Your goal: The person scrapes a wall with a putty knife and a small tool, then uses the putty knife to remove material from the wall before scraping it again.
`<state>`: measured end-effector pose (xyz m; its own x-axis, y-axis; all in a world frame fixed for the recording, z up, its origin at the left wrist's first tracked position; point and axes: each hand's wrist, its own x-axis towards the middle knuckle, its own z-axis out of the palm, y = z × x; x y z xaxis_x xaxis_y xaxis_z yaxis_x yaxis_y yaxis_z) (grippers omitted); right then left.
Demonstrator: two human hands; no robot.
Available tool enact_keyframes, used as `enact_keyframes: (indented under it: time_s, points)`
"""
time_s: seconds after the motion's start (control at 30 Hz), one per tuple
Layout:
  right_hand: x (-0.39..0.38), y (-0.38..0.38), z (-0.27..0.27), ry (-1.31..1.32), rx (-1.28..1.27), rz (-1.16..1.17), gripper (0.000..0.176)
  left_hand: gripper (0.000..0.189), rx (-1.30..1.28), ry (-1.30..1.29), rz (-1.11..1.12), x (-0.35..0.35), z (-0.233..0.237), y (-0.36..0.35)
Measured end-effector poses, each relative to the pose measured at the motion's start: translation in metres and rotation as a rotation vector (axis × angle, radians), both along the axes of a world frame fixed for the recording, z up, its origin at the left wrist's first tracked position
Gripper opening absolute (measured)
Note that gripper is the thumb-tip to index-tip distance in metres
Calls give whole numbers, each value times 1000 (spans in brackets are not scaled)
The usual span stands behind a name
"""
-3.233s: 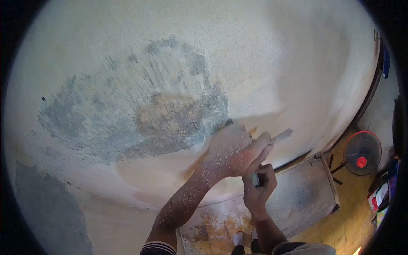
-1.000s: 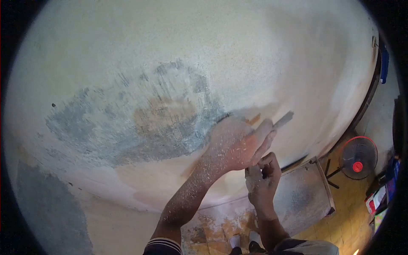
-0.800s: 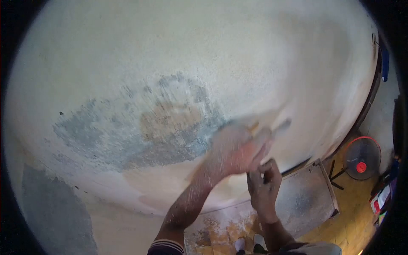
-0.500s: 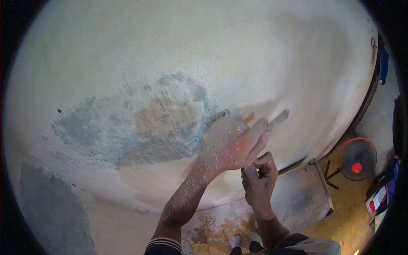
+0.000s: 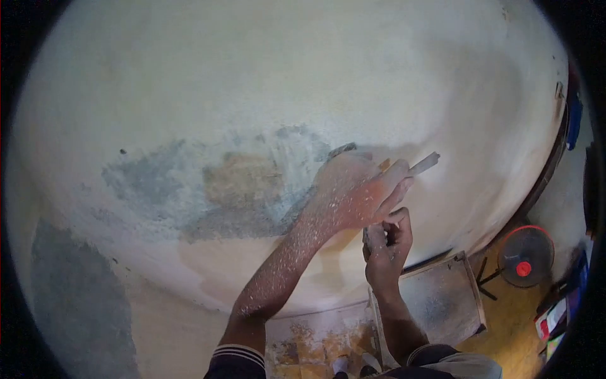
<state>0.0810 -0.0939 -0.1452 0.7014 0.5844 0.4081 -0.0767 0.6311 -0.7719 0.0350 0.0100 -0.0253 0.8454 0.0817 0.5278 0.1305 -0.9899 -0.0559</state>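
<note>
My left hand (image 5: pixel 353 192), speckled with white dust, is closed against the pale wall. A flat grey strip (image 5: pixel 424 164) sticks out past its fingers, and a small wooden-coloured piece (image 5: pixel 384 165) shows beside them. At the top of the hand, a dark edge (image 5: pixel 343 150) meets the wall; whether these parts belong to one tool is hidden. Just below, my right hand (image 5: pixel 388 246) has curled fingers around something greyish that I cannot make out. Left of the hands, the wall (image 5: pixel 208 88) carries a rough grey-blue patch (image 5: pixel 151 177) with a brownish middle.
At lower right, a dusty board or low table (image 5: pixel 435 300) stands against the wall. Beyond it is a round fan-like object (image 5: pixel 525 256) with an orange rim and red centre, on dark legs. Bright items (image 5: pixel 555 319) lie at the right edge. My feet stand on stained yellowish floor tiles (image 5: pixel 309 354).
The view has shifted slightly. Both hands sit a little higher in the picture, and the left has moved slightly right. Their grips look the same.
</note>
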Motion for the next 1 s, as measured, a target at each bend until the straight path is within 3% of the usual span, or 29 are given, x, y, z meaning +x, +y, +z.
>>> enact_keyframes:
  time_s: [0.13,0.2,0.27,0.3,0.33,0.4,0.47,0.53,0.63,0.7,0.73,0.8,0.83,0.93,1.0]
  points:
    - [-16,-30,-2,72,-184,59,17,21,-127,80,56,-18,-14,-19]
    - [-18,-55,-29,-101,-345,80,18,17,-104,40,117,-46,-62,-35]
    - [-10,-85,-73,-324,-509,175,20,19,-236,-211,-7,-85,-112,-59]
    - [-4,-102,-96,-464,-590,259,22,24,-404,-269,21,-108,-130,-75]
    - [-1,-119,-117,-413,-654,374,23,30,-572,-332,51,-131,-148,-94]
    - [0,-140,-137,-325,-814,545,24,31,-810,-575,284,-170,-195,-139]
    - [2,-158,-141,-250,-1016,653,27,21,-1205,-636,496,-200,-219,-182]
    - [-1,-156,-155,-298,-927,633,25,18,-1087,-566,586,-227,-257,-201]
    - [-5,-141,-159,-458,-787,586,23,18,-1042,-452,699,-247,-263,-226]
    - [-15,-133,-140,-303,-812,640,27,20,-1012,-327,783,-263,-238,-231]
    - [-25,-133,-137,-221,-822,677,29,20,-1002,-394,810,-268,-232,-238]
    - [-38,-126,-143,-297,-807,741,33,20,-965,-529,860,-278,-226,-252]
    - [-45,-121,-137,-296,-796,795,33,24,-1228,-512,933,-290,-228,-261]
    - [-63,-114,-140,-364,-719,854,29,28,-1260,-767,918,-310,-246,-281]
    - [-79,-113,-129,-380,-683,860,28,24,-1255,-755,918,-320,-237,-288]
